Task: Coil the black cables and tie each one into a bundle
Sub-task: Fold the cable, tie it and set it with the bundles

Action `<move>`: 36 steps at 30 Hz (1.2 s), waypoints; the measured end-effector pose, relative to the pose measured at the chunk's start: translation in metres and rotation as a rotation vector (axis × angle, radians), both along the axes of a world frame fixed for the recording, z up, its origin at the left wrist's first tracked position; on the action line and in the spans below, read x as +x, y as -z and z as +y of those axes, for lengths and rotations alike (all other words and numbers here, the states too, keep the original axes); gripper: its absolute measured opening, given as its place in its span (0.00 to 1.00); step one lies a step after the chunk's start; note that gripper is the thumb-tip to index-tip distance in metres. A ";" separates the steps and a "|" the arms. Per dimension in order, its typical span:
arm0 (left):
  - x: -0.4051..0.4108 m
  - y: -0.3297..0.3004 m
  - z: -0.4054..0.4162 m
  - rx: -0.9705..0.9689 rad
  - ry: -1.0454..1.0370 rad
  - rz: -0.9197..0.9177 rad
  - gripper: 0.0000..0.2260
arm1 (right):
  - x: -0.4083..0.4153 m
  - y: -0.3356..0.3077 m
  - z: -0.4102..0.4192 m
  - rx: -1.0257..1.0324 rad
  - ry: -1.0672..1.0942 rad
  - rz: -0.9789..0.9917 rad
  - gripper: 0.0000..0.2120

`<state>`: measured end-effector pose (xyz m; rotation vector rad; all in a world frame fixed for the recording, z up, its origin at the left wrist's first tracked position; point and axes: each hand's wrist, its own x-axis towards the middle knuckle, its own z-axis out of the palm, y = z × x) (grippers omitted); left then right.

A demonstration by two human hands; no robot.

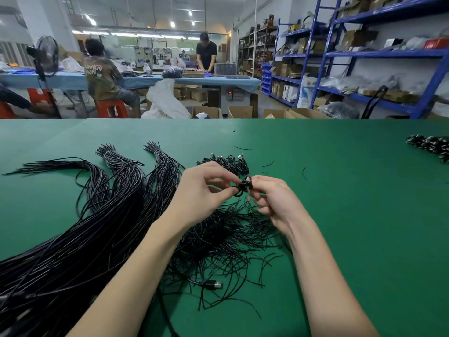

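- Your left hand (204, 188) and right hand (269, 198) each pinch the small coiled cable (243, 187), lifted above the counter (340, 215), likely to twist its tie.
- Loose ties (226, 239) lie right beneath, within reach.

**One head-worn view, looking forward and down**

A single wide-angle camera sits on the person's head, facing forward and tilted down over the green bench (340, 215). The forearms enter close from the bottom edge; the workshop behind fills the upper third, with straight lines bowed by the lens.
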<state>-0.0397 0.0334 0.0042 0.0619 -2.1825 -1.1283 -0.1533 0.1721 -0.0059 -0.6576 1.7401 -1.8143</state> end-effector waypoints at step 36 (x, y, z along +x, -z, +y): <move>-0.004 0.004 -0.009 0.471 0.096 0.007 0.11 | 0.008 0.023 -0.010 -0.092 -0.374 -0.521 0.17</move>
